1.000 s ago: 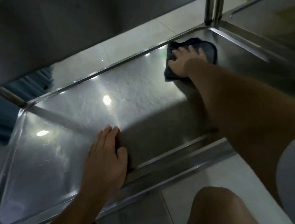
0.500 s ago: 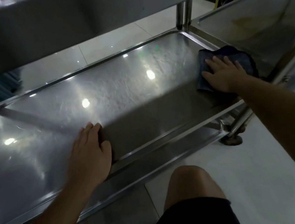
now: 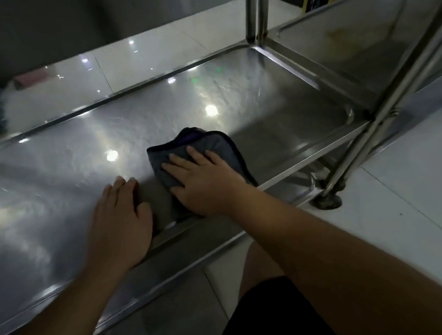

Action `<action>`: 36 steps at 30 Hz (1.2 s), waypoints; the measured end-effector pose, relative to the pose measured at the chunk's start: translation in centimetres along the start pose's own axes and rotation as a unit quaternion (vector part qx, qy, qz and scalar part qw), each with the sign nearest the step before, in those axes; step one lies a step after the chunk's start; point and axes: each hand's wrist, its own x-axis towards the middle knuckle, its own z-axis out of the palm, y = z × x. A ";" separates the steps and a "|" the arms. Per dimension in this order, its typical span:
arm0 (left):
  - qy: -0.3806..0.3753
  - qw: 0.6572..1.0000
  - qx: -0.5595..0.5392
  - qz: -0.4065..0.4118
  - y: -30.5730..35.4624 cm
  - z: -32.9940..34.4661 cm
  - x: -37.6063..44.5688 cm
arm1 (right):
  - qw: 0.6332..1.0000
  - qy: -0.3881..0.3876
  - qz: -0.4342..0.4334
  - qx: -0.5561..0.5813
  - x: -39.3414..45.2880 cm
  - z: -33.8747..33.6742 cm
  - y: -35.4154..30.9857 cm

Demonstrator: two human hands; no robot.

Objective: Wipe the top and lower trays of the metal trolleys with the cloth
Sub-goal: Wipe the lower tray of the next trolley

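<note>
A dark grey cloth (image 3: 214, 144) lies on the lower tray (image 3: 275, 103) of a stainless steel trolley, near the tray's front edge at the middle. My right hand (image 3: 202, 182) presses flat on the cloth with fingers spread. My left hand (image 3: 120, 219) rests flat on the tray's front rim just left of the cloth, fingers straight. The underside of the top tray (image 3: 68, 23) fills the upper left of the view.
A second trolley's lower tray (image 3: 364, 42) adjoins on the right, with slanted steel legs (image 3: 386, 115) and a foot (image 3: 327, 200) on the white tiled floor (image 3: 406, 218). My bare knee (image 3: 258, 268) is below the tray's front edge.
My right hand has slid the cloth from the tray's far right corner, along the right end, to the front middle beside my left hand. The left hand stayed on the front rim.
</note>
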 end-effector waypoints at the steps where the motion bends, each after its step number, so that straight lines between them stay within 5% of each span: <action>1: 0.002 1.000 -0.002 0.001 0.0 0.0 0.1 | 1.000 0.001 0.004 -0.002 0.1 0.0 0.6; 6: 0.001 1.000 0.005 0.005 0.0 0.1 -0.1 | 0.990 0.037 0.129 -0.051 -1.8 -2.9 9.2; 10: 0.000 1.000 0.011 0.003 0.1 0.2 0.0 | 0.944 0.059 0.326 -0.004 -5.7 -6.9 20.0; 13: 0.001 1.000 0.014 0.003 0.2 0.2 0.1 | 0.920 0.056 0.388 0.004 -7.0 -7.7 22.2; 19: 0.006 1.000 0.019 0.010 -0.2 0.5 0.2 | 0.933 0.083 0.350 0.009 -6.0 -4.2 11.9; 26: 0.009 1.000 0.014 0.010 -0.4 0.9 0.4 | 0.992 0.045 0.113 -0.037 -2.8 1.7 -3.2; 31: 0.012 1.000 -0.003 0.013 -0.7 0.9 0.4 | 0.995 0.035 0.088 -0.017 -2.8 0.9 -1.8; 36: 0.002 1.000 -0.017 0.016 -0.8 0.8 0.5 | 0.978 0.049 0.200 -0.016 -3.4 -1.9 4.3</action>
